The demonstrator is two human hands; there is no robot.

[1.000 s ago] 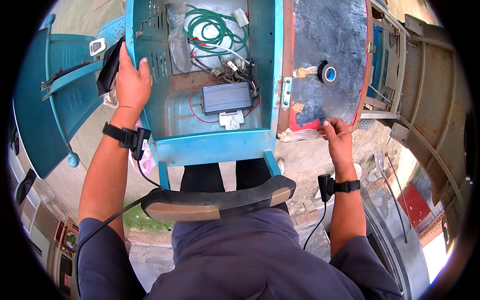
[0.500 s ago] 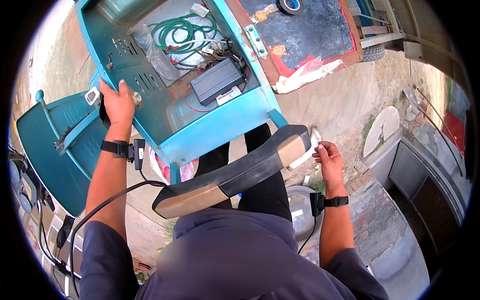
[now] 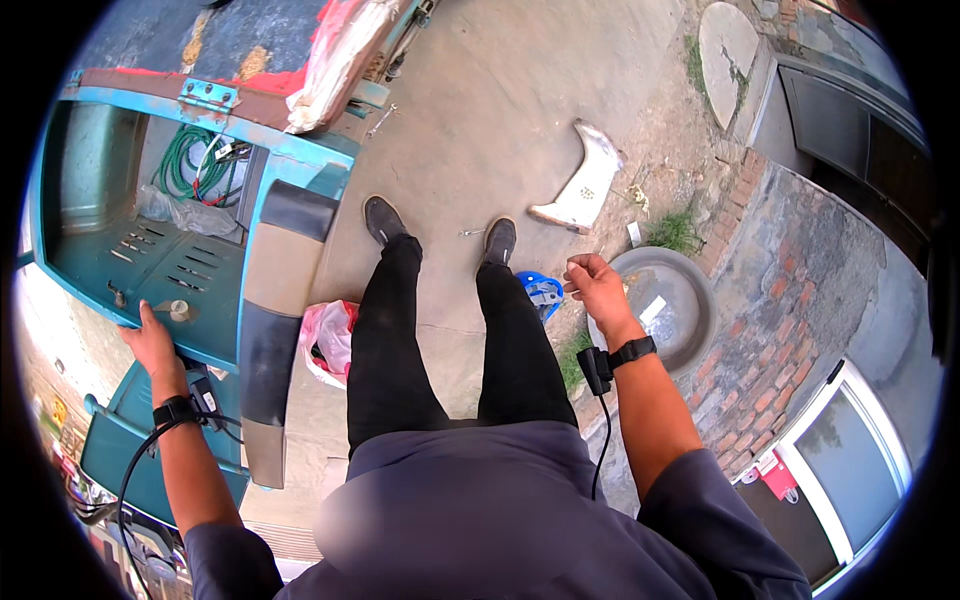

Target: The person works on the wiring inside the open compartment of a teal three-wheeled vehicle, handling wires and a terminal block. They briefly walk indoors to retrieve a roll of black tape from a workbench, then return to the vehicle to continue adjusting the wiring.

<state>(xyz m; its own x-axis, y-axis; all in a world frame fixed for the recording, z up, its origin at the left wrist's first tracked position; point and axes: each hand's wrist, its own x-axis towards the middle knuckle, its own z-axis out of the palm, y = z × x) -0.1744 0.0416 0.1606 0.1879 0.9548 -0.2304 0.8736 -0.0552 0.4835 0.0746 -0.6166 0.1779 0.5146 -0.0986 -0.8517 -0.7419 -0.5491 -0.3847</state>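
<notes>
My left hand (image 3: 152,347) is closed over the near rim of a teal metal box (image 3: 75,250), thumb on the inner side. Beside the thumb, a small pale round fitting (image 3: 179,311) sits on the box's slotted panel. A curved black-and-tan padded backrest (image 3: 268,320) stands along the box's right side. Inside lie a coil of green rope (image 3: 180,165) and crumpled clear plastic (image 3: 190,215). Out to the right, my right hand (image 3: 597,288) hangs in the air, fingertips pinched together; whatever they hold, if anything, is too small to make out.
A round metal basin (image 3: 690,300) and a blue object (image 3: 541,290) lie near my right hand. Ahead is a white boot-shaped piece (image 3: 585,180). Wrenches (image 3: 381,119) lie on the concrete. A pink-and-white bag (image 3: 332,340) stands by my left leg. A brick-patched wall (image 3: 770,400) borders the right.
My view has swung right, so the box and backrest now appear further left. My left hand stays on the rim. The right hand is still pinched. More ground shows around my feet.
</notes>
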